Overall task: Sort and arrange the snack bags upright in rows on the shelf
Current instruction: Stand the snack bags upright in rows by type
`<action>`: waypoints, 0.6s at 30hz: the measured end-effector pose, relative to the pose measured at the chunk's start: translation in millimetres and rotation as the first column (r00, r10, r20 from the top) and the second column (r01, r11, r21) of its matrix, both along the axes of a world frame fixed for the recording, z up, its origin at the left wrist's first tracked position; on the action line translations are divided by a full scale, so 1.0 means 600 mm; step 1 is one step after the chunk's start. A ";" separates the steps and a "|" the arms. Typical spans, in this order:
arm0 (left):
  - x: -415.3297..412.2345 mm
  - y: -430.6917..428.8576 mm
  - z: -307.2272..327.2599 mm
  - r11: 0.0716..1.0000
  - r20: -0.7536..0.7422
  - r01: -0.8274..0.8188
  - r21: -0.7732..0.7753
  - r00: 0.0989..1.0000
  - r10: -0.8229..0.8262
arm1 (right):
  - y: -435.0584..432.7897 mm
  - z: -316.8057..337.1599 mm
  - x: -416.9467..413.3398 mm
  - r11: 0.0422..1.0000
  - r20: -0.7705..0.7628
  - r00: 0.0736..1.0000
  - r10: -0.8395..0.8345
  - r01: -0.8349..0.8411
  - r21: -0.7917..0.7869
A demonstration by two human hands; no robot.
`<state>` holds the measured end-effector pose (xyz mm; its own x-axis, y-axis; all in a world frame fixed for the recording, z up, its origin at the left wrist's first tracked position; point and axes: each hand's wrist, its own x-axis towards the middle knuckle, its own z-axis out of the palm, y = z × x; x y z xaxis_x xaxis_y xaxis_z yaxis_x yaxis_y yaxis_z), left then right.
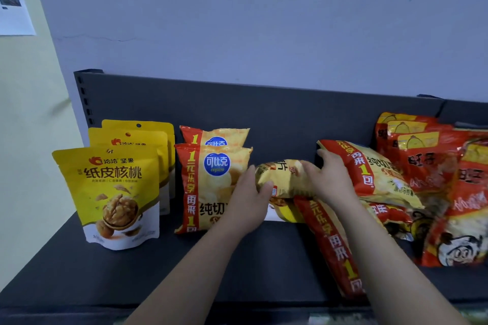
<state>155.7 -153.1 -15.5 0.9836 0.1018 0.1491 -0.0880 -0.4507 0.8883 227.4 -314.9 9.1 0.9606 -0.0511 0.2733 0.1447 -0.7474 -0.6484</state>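
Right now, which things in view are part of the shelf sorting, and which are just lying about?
Part of the job: held chip bag, in left hand and right hand; upright chip bags; toppled chip bags; walnut pouches; red snack bags; shelf.
Lying about: paper sheet on the wall.

Printed sheet (13,2) on yellowish wall (31,113)
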 end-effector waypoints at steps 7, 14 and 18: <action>0.060 -0.030 -0.008 0.994 -0.193 -0.055 -0.091 0.981 0.037 | -0.031 -0.006 0.034 0.988 -0.283 0.959 0.020 -0.062 -0.139; 0.099 -0.050 0.017 0.976 -0.053 -0.020 -0.219 0.999 0.008 | -0.046 0.000 0.039 0.999 -0.173 0.984 -0.032 0.031 -0.011; 0.107 -0.056 0.050 0.972 0.085 0.040 -0.232 0.996 -0.020 | -0.055 0.008 0.044 0.983 -0.088 0.990 -0.107 0.119 0.141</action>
<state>220.2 -186.8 14.8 0.9723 0.1140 0.2042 -0.1745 -0.2277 0.9580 253.6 -347.7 13.8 0.9648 -0.1939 0.1779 0.0084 -0.6529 -0.7574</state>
